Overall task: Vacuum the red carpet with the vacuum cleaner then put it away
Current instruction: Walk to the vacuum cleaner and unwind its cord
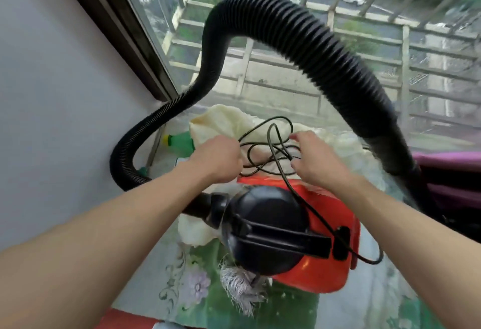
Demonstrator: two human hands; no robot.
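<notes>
The vacuum cleaner [299, 235], orange with a black round top and black handle, lies on a green flowered cloth [197, 284] by the window. Its black ribbed hose [294, 34] arches high from the left of the body over to the right. The thin black power cord [270, 146] runs from the vacuum's rear up into loose loops over a cream cloth [229, 125]. My left hand [218, 158] grips the cord at the left of the loops. My right hand [315, 158] pinches the cord at the right, fingers curled. The red carpet is not clearly in view.
A white wall [52, 94] stands to the left and a dark-framed window [135, 42] with metal bars lies ahead. A green bottle with a yellow cap [179, 141] lies beside the cream cloth. Purple fabric [447, 167] sits at the right. A grey fringe [239, 289] hangs below the vacuum.
</notes>
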